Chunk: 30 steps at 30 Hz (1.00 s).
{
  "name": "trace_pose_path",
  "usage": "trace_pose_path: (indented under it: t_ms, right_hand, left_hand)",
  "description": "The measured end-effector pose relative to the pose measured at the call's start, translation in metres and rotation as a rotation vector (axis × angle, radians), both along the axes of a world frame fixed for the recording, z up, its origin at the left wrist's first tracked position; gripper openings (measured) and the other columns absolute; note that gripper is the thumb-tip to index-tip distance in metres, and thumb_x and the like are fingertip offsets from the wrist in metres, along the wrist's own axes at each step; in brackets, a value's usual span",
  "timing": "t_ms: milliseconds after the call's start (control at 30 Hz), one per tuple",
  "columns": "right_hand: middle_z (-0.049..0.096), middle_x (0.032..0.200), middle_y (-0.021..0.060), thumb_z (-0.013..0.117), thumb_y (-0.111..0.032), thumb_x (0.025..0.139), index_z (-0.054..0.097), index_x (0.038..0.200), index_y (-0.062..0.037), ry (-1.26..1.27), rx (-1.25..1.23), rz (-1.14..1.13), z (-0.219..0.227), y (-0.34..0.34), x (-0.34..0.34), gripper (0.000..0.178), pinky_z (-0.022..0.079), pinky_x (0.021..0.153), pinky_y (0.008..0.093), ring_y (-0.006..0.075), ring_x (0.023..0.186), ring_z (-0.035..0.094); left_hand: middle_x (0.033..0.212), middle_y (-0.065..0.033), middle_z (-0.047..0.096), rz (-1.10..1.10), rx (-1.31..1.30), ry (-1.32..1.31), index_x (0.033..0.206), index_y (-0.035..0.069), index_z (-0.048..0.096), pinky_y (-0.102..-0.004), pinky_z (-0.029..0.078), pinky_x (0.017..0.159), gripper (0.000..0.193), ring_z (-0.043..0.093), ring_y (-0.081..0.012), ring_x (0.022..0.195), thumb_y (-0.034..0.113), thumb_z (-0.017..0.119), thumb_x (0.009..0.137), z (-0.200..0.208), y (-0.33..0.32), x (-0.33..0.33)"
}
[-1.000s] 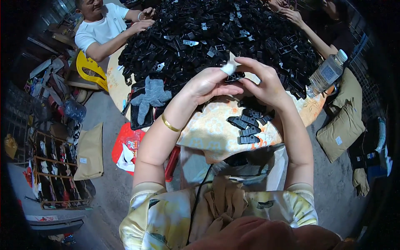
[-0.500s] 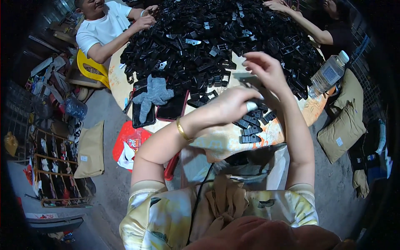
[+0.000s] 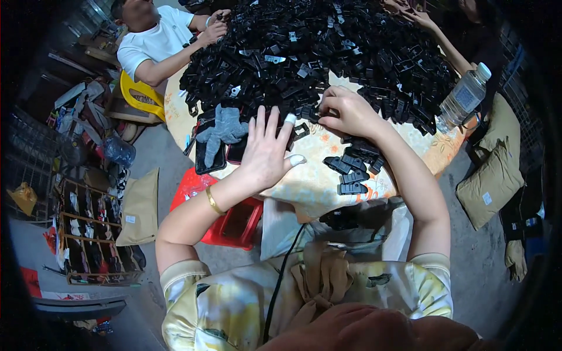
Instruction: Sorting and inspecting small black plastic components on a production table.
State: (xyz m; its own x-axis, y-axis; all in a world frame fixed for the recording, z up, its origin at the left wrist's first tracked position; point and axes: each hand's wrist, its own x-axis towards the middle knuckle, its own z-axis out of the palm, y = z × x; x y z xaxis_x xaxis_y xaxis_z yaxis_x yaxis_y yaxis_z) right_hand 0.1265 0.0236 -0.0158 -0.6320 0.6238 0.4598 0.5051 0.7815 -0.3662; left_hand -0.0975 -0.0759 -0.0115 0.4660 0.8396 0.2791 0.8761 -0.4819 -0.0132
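Sorting black plastic clips – left hand [image 3: 266,153] spread flat, holding nothing, taped fingertips near heap [image 3: 316,52]; right hand [image 3: 350,111] curled at heap's edge, grip hidden – cannot tell. Finished clips [image 3: 351,169] stacked just below. Next, probably: drawing one piece free

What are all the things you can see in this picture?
black plastic parts: too many to count, black, heaped on the far half of the table
small row of parts: a few, black, near the table's front edge
table: one, pale floral cover, centre
grey glove: one, grey, on a dark tray at the table's left
water bottle: one, clear with white cap, table's right edge
red stool: one, red, under the table
tan bags: two, right floor
co-worker in white shirt: one, far left
another person's hands: far right
left hand: open, fingers spread above the table, taped fingertips
right hand: curled at the heap's edge
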Motion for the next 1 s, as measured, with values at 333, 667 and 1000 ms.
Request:
trace_pose_path:
  t_ms: [333,667,1000]
  right_hand:
    - [0.062,0.081,0.0136,0.061,-0.012,0.066,0.062,0.07,-0.0024,-0.209,0.09,-0.343,0.0,-0.004,0.022,0.01,0.05,0.073,0.0402,0.0311,0.081,0.06]
    - [0.064,0.083,0.0145,0.07,-0.017,0.069,0.053,0.111,-0.0025,0.338,-0.258,-0.352,0.016,0.004,0.041,0.047,0.05,0.069,0.0356,0.0288,0.078,0.063]
    - [0.065,0.095,0.0067,0.07,-0.011,0.077,0.062,0.107,-0.0029,0.542,-0.585,-0.087,0.034,0.031,0.053,0.033,0.05,0.077,0.027,0.0125,0.085,0.06]
  left_hand:
    - [0.14,-0.0299,0.015,-0.043,-0.015,-0.315,0.13,0.002,0.031,-0.0616,0.011,0.104,0.066,0.01,-0.0509,0.13,0.012,0.063,0.073,-0.038,0.072,0.077]
    - [0.139,-0.0266,0.022,-0.034,0.153,-0.399,0.129,-0.001,0.034,-0.053,0.021,0.105,0.067,0.019,-0.0464,0.129,0.014,0.066,0.072,-0.006,0.086,0.101]
    - [0.087,-0.016,0.053,-0.244,0.217,-0.463,0.103,-0.002,0.05,-0.0393,0.046,0.072,0.035,0.053,-0.0314,0.082,-0.002,0.055,0.069,0.0,0.069,0.088]
